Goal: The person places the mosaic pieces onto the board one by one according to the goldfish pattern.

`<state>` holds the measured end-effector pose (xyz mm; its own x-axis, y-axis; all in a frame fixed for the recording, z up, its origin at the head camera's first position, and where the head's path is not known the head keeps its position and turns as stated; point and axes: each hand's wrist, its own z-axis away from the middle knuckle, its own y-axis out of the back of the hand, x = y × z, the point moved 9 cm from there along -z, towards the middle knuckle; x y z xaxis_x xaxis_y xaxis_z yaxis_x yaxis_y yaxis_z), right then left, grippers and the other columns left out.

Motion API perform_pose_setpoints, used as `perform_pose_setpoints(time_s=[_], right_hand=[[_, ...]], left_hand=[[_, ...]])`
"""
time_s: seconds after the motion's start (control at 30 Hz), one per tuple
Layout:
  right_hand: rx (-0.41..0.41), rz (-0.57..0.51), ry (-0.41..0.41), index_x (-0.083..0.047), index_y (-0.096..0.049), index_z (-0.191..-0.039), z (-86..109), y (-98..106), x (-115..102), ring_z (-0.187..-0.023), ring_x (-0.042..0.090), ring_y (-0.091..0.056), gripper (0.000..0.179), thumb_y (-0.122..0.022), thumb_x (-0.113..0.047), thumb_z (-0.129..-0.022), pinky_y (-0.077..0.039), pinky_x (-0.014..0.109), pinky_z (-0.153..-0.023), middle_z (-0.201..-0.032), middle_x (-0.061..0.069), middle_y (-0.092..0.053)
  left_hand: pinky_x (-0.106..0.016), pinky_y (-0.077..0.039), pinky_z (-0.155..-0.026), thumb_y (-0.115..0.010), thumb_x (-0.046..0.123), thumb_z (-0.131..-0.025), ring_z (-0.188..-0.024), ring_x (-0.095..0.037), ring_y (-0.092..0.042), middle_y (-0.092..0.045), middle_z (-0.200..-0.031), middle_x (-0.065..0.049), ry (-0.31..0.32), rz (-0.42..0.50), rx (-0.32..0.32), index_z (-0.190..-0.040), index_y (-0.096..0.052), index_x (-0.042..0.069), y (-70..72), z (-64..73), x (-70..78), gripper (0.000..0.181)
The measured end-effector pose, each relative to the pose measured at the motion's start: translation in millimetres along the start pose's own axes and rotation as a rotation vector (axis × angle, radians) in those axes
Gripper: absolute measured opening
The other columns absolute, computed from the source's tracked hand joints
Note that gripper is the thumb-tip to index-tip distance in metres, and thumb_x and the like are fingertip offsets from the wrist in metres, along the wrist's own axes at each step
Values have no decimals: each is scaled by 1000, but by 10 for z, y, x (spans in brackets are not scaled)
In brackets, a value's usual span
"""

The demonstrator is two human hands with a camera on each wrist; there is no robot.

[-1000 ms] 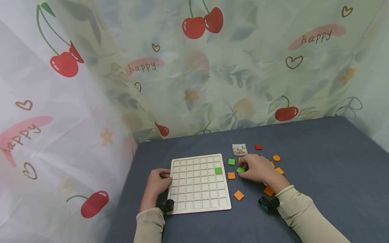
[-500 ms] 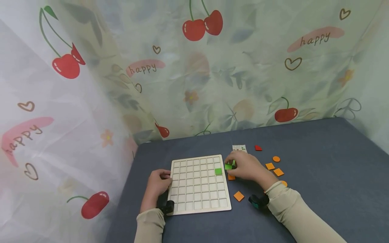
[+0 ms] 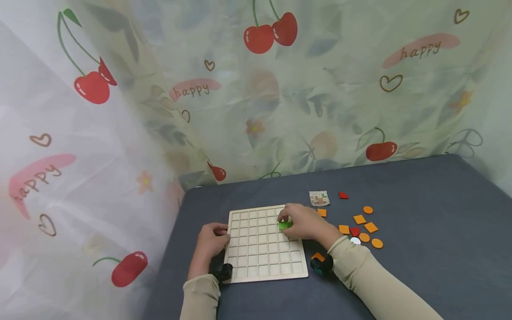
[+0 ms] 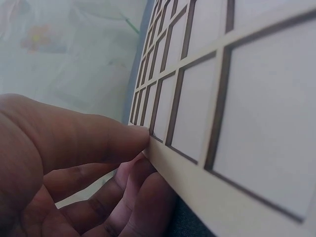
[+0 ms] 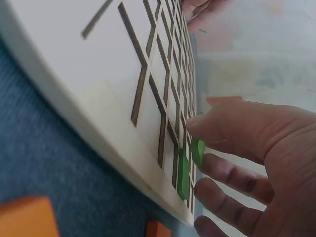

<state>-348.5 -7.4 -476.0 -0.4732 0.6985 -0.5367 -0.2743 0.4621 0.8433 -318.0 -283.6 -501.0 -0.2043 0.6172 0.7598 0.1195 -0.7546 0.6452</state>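
A pale wooden grid board (image 3: 260, 249) lies flat on the table. At its left edge is my left hand (image 3: 213, 240); the left wrist view shows the thumb (image 4: 126, 140) on the rim and the other fingers curled below it, gripping the board. My right hand (image 3: 310, 222) is over the upper right cells, pinching a green square tile (image 5: 197, 151) between thumb and finger. The tile is tilted on edge, close over the grid. Beside it, a second green tile (image 5: 182, 175) sits in a cell near the right edge, largely covered by my hand in the head view.
Right of the board lie several orange squares (image 3: 360, 219) and discs (image 3: 377, 243), red pieces (image 3: 343, 195) and a white disc (image 3: 355, 240). A small printed grid card (image 3: 319, 198) is behind them. A patterned curtain (image 3: 256, 102) hangs behind the dark table (image 3: 420, 204).
My right hand has carried the green tile leftward from among the loose pieces to over the board's right-hand columns. The left hand stays at the board's left edge.
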Motion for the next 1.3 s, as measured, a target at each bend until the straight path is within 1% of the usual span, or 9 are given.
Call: perform_pose_setpoints(time_s=[0.2, 0.47, 0.83, 0.97, 1.07, 1.13, 1.17, 1.2, 1.3], right_hand=[[-14, 32, -12, -20, -80, -115, -49, -52, -15, -90, 12, -59, 23, -79, -19, -92, -53, 37, -78, -107, -3, -65], [-19, 29, 8, -19, -80, -116, -75, -92, -27, -97, 15, -62, 25, -78, -16, -92, -55, 41, -82, -113, 0, -67], [-18, 39, 25, -18, -80, -116, -74, -104, -46, -97, 15, -62, 25, -78, -17, -91, -54, 40, -80, -112, 0, -67], [-17, 21, 10, -17, -80, -118, -52, -54, -23, -97, 16, -64, 26, -78, -18, -92, -55, 40, -80, -112, 1, -67], [1, -5, 4, -15, -79, -119, -27, 25, 21, -93, 16, -62, 27, -78, -18, -93, -54, 39, -78, -110, 2, -67], [18, -24, 10, -13, -78, -119, -8, 83, 60, -89, 15, -60, 26, -77, -16, -94, -53, 41, -77, -109, 3, -67], [28, -25, 7, -13, -78, -120, 5, 112, 86, -87, 14, -59, 26, -76, -17, -94, -52, 42, -80, -109, 2, -67], [40, -27, 2, -13, -78, -120, 19, 143, 115, -85, 13, -58, 25, -75, -17, -94, -52, 47, -86, -109, 2, -67], [68, -15, -20, -14, -78, -120, 58, 223, 209, -79, 11, -56, 25, -74, -19, -96, -52, 51, -86, -110, 2, -67]], left_hand=[[-33, -58, -69, -72, 1, -90, -89, -25, -67, -70, -103, -16, 12, -11, 5, -122, -75, -3, 12, 11, 37, 32], [-34, -58, -67, -72, 0, -90, -86, -25, -67, -70, -102, -16, 15, -10, 9, -121, -75, -4, 29, 30, 54, 32], [-34, -59, -68, -72, 1, -90, -87, -24, -67, -70, -102, -16, 23, 1, 6, -122, -74, -4, 15, 26, 33, 32], [-33, -58, -67, -72, 1, -90, -86, -24, -66, -70, -101, -15, 28, 12, 3, -122, -74, -4, 3, 25, 20, 32], [-33, -58, -66, -71, 0, -90, -85, -23, -66, -70, -101, -16, 25, 19, 3, -122, -74, -4, 1, 23, 21, 32], [-33, -58, -66, -71, 0, -90, -84, -23, -66, -70, -101, -16, 22, 24, 3, -122, -74, -5, 2, 21, 21, 32], [-33, -58, -66, -71, 0, -90, -84, -23, -66, -69, -101, -16, 21, 25, 3, -122, -74, -5, 2, 20, 20, 32], [-33, -58, -65, -71, 0, -90, -83, -23, -66, -69, -100, -16, 21, 26, 3, -122, -74, -5, 2, 20, 18, 32], [-33, -59, -65, -71, 0, -90, -83, -23, -66, -69, -100, -16, 19, 28, 1, -122, -74, -5, 1, 19, 15, 33]])
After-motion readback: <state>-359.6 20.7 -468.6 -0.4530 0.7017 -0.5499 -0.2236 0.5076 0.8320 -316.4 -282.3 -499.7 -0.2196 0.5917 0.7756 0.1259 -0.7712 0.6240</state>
